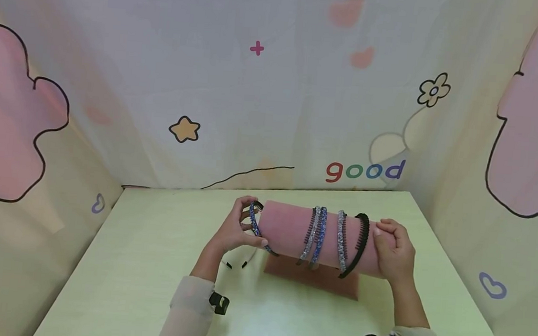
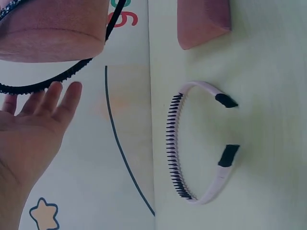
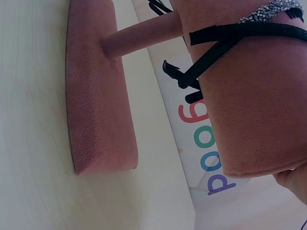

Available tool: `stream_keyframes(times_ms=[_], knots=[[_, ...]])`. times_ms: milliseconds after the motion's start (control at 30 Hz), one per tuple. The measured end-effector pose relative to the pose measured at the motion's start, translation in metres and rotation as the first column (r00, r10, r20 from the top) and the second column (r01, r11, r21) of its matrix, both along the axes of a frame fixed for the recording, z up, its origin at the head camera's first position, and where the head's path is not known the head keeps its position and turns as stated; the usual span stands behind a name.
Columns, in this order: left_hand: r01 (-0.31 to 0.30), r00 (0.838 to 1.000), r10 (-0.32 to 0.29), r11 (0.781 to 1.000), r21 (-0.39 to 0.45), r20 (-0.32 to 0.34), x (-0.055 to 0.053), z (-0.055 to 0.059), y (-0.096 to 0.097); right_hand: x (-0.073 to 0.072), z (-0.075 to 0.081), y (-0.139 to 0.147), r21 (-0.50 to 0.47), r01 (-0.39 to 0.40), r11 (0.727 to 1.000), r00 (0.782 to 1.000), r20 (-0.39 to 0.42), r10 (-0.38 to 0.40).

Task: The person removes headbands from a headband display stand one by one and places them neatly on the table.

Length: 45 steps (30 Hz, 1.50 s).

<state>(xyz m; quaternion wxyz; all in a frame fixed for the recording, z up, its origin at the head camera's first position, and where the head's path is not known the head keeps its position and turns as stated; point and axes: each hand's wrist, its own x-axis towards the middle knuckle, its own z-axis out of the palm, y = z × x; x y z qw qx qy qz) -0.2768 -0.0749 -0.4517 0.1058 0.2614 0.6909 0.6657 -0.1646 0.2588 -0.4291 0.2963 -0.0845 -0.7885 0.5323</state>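
Note:
A pink velvet headband stand, its roll (image 1: 285,227) raised on a post over a flat base (image 1: 312,283), spans the space between my hands. At the roll's left end, my left hand (image 1: 232,231) holds a glittery blue headband (image 1: 254,220) by its two sides, fingers at the far side and thumb at the near side. The band loops around the roll's end. My right hand (image 1: 397,252) grips the roll's right end, thumb on top. Around the roll sit a silver glitter headband (image 1: 310,237), a blue one (image 1: 321,235), another silver one (image 1: 341,237) and a black one (image 1: 362,244).
A pale lilac headband (image 2: 213,189) with dark comb teeth and black tips lies on the light table (image 1: 138,263), left of the stand's base. Printed cloth (image 1: 265,99) walls in the table at the back and both sides.

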Motion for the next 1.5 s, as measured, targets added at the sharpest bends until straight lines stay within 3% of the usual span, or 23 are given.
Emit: stream_keyframes(times_ms=[133, 200, 333, 500, 600, 733, 900, 1100, 1300, 1500], knots=[[-0.115, 0.991, 0.112, 0.993, -0.039, -0.074, 0.0, -0.016, -0.004, -0.007, -0.012, 0.007, -0.017, 0.001, 1.0, 1.0, -0.016, -0.002], [-0.173, 0.983, 0.169, 0.983, -0.054, -0.077, 0.001, -0.023, -0.006, -0.007, -0.01, 0.005, -0.023, -0.006, 1.0, 1.0, -0.028, 0.006], [-0.242, 0.969, 0.239, 0.969, -0.056, -0.064, 0.011, -0.019, -0.008, -0.011, -0.014, 0.008, -0.021, -0.015, 1.0, 0.999, -0.03, 0.014], [-0.277, 0.957, 0.272, 0.96, -0.038, -0.102, 0.028, -0.004, -0.006, -0.012, -0.017, 0.012, -0.022, 0.001, 1.0, 1.0, -0.002, -0.001], [-0.312, 0.947, 0.306, 0.949, -0.039, -0.1, 0.033, -0.005, -0.005, -0.011, -0.02, 0.015, -0.027, 0.012, 1.0, 1.0, 0.025, -0.011], [-0.363, 0.929, 0.357, 0.931, -0.043, -0.098, 0.027, -0.021, -0.006, -0.011, -0.022, 0.016, -0.024, 0.022, 0.999, 1.0, 0.023, -0.021], [-0.455, 0.886, 0.445, 0.889, -0.052, -0.132, 0.021, -0.04, -0.008, -0.01, -0.018, 0.015, -0.015, 0.012, 1.0, 1.0, 0.002, -0.012], [-0.56, 0.827, 0.553, 0.827, -0.056, -0.105, 0.022, -0.046, -0.013, -0.012, -0.016, 0.014, -0.006, -0.006, 1.0, 1.0, -0.007, 0.006], [-0.633, 0.772, 0.634, 0.762, -0.137, -0.041, 0.027, -0.053, -0.023, -0.012, -0.019, 0.016, 0.018, 0.009, 1.0, 0.999, 0.037, -0.009], [-0.699, 0.709, 0.704, 0.693, -0.176, -0.046, 0.028, -0.057, -0.031, -0.012, -0.019, 0.014, 0.014, 0.01, 1.0, 0.999, 0.047, -0.011]])
